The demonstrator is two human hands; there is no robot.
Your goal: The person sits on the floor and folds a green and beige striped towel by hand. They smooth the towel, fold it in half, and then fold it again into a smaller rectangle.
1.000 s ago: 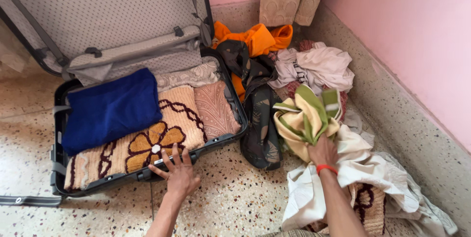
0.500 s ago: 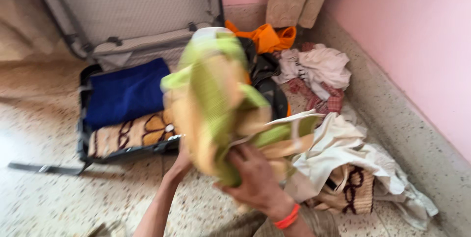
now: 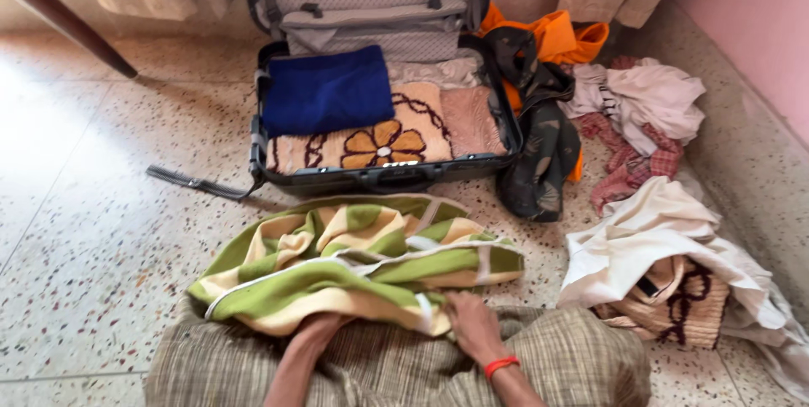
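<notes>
The green and cream striped towel [image 3: 358, 268] has come down from mid-air and now lies spread across the person's lap and the speckled floor [image 3: 101, 230], the right hand [image 3: 472, 327] with fingers pinching its near edge, the left hand [image 3: 316, 327] tucked under it, grip hidden. Bunched folds could slip loose. Beyond, the open suitcase [image 3: 383, 175] looks nearly full, so overflow is likely.

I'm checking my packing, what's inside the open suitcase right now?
In the suitcase: a folded blue towel on a beige flower-patterned mat, plus a pinkish cloth. Anything beneath is hidden.
</notes>
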